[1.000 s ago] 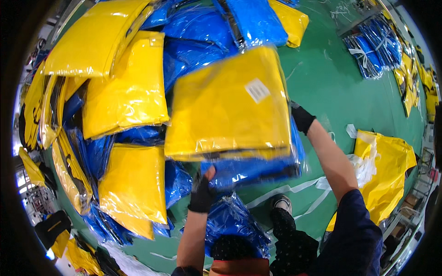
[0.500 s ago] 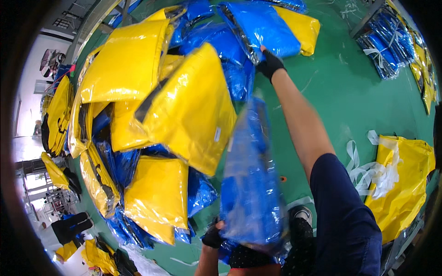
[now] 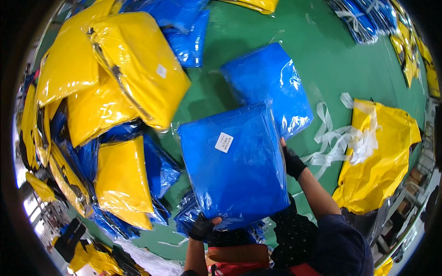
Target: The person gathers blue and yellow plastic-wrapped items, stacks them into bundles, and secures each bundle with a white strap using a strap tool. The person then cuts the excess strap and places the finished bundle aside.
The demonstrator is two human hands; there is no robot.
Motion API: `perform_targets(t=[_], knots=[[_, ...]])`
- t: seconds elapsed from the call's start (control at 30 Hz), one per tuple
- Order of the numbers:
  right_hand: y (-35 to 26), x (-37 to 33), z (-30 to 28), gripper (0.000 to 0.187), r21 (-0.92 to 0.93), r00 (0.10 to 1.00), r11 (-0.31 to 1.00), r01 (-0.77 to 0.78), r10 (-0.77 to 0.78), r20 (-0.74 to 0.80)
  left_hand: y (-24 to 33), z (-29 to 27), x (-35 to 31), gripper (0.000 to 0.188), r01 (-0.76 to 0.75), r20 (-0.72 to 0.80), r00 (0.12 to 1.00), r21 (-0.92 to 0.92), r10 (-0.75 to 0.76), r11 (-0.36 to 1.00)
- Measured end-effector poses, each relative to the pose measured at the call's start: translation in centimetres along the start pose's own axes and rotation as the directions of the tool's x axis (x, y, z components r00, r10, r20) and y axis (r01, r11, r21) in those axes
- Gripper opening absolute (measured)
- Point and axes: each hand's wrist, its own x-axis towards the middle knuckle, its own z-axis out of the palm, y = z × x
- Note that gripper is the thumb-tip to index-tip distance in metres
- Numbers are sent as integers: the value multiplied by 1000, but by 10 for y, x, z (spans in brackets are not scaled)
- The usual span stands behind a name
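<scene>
A folded blue bag in clear wrapping [image 3: 235,175] with a white label is tilted up in front of me. My left hand [image 3: 203,227], in a black fingerless glove, grips its lower left corner, thumb on top. My right hand [image 3: 293,162], gloved alike, is closed at its right edge, fingers partly hidden. Just beyond lies a second wrapped blue bag [image 3: 269,85], its near corner beside my right fingertips; which of the two that hand grips is hard to tell. More wrapped blue bags [image 3: 184,209] show under the front one.
Left, a heap of wrapped yellow bags [image 3: 138,60] and blue ones [image 3: 159,168] covers the green table [image 3: 221,27]. On the right are white strips [image 3: 329,142] and an unwrapped yellow bag [image 3: 380,156]. Tied blue bundles [image 3: 361,18] lie at the far right.
My right hand has drawn back from the far pile toward me. One blue bag now lies mid-table, and another faces up between my hands. The view has shifted, and the heap appears further left.
</scene>
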Motion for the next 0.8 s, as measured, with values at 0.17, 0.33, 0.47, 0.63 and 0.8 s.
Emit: perform_targets(t=[0.17,0.33,0.47,0.63,0.8], knots=[[-49,-85,10,93,-404,980,895,190,-145,140,19,61,5,68,-41,141,989,-43,47,998],[-167,-36,10,87,-544,943,783,302,-331,47,55,103,111,50,-405,-66,913,-49,402,913],[-201,30,-16,83,-655,950,717,238,-313,3,123,105,216,41,-556,-95,753,438,652,706],[-191,61,-35,90,-582,981,791,190,-169,92,186,88,232,66,-310,35,928,-475,370,823],[-180,40,16,82,-487,959,846,217,-279,-57,216,94,229,78,-403,81,852,-532,518,745]])
